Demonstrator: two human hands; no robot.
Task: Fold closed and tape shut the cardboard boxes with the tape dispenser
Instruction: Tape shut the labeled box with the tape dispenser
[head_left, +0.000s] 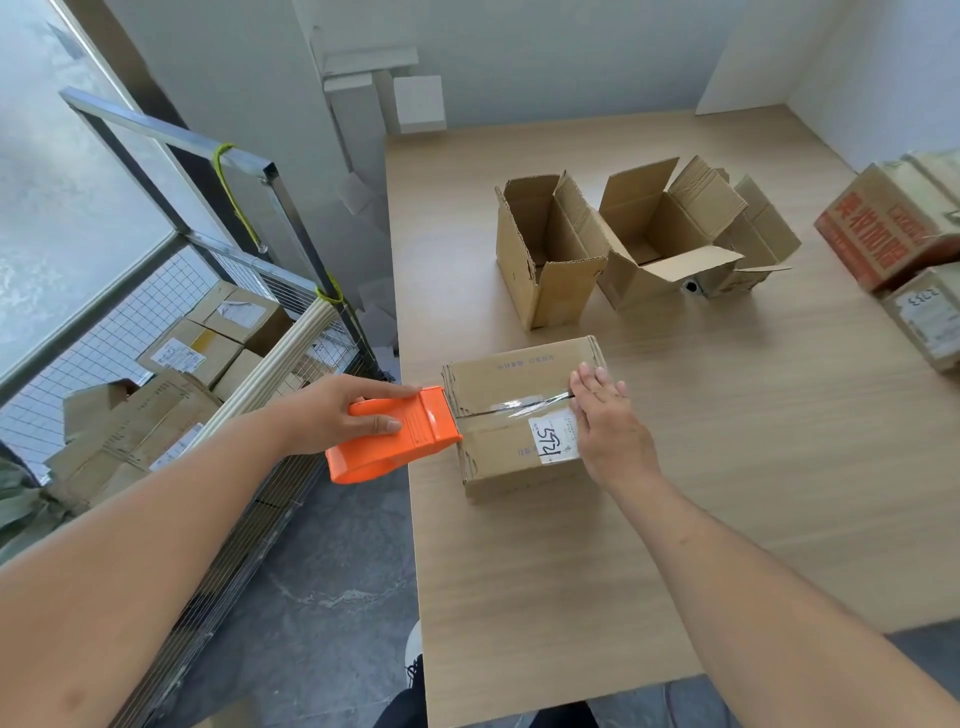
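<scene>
On the near part of the light wooden table (519, 597) lies the small brown cardboard box with a white label (522, 415), its flaps folded shut. The seam runs left to right, between the two hands. The left hand (332, 413) grips the orange plastic tape dispenser (397, 439) at the left end of the seam; the clear tape (524, 404) stretches along it. The right hand (605, 418) lies flat, fingers straight, pressing the right end. Further back stand two open brown cardboard boxes (550, 249), not yet folded.
</scene>
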